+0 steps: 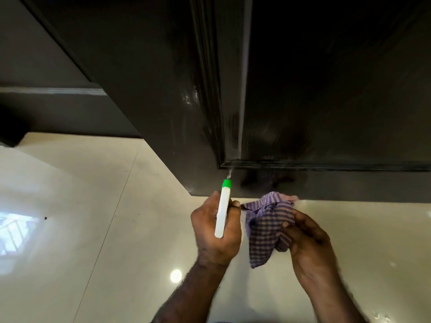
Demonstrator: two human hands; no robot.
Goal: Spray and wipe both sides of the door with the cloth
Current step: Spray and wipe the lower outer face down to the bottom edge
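- Glossy cream floor tiles [93, 206] run up to the dark door [314, 101], whose bottom rail sits just ahead of your hands.
- Your left hand [215, 231] is curled round the white spray bottle [222, 209], green nozzle aimed at the door's lower panel corner; a faint mist shows there.
- Your right hand [307, 238] pinches the checked purple cloth [268, 227], bunched just below the door's bottom edge.
- Keep the nozzle near the moulding, mist lightly, then wipe along the groove before drips run.
- Hidden: the door's other side, its upper part, and the bottle's body behind your left hand.

No readable text — none on anything.
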